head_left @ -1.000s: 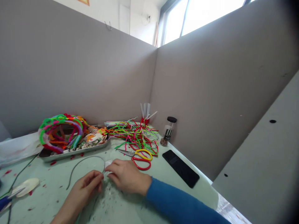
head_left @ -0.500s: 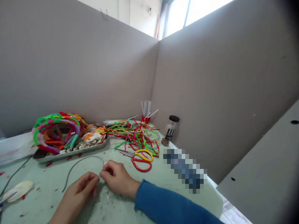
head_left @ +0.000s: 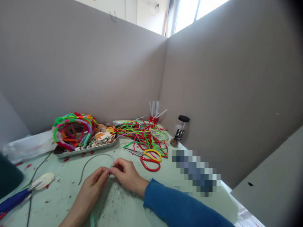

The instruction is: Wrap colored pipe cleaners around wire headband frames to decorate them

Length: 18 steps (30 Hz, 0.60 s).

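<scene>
Hands point(head_left: 127, 176) have met above the stained, walled-in tabletop point(head_left: 132, 206).

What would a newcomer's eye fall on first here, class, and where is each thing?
Probably the colourful hoops, on the metal tray at the back left. Right of them sprawls a bright tangle of fuzzy strands, with open scissors lying just in front. Nearer the viewer, the left hand and right hand meet, pinching a thin grey cord.
</scene>
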Tool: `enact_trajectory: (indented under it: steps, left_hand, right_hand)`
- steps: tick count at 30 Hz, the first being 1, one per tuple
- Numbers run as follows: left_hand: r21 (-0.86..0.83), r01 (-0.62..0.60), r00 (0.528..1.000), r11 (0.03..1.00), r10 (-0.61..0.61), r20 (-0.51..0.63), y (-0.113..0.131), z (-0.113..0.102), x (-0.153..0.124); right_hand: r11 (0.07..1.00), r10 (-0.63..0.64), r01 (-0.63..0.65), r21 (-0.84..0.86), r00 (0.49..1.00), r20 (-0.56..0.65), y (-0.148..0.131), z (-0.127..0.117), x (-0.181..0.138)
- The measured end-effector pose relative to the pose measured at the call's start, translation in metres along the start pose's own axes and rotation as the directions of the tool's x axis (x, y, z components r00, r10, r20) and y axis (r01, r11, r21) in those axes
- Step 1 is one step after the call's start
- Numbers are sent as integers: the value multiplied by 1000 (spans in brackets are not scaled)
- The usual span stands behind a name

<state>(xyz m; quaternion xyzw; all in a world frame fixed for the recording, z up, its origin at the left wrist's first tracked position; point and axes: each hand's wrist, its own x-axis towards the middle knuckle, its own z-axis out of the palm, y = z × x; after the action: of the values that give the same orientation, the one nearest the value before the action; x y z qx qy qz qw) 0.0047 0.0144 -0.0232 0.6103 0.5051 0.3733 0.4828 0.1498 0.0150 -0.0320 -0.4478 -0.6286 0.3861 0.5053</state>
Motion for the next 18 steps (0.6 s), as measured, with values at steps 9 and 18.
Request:
enact_trajectory:
  steps: [9,18]
  left_hand:
    - [-117,45,996,992,-35,78,9,7,-7]
    - [-299,132,986,945,-95,134,12,4,-8]
  right_hand:
    - [961,145,-136,242,989,-18,-5,-7,6]
    - [961,155,-166,222,986,66,-14,-8,7]
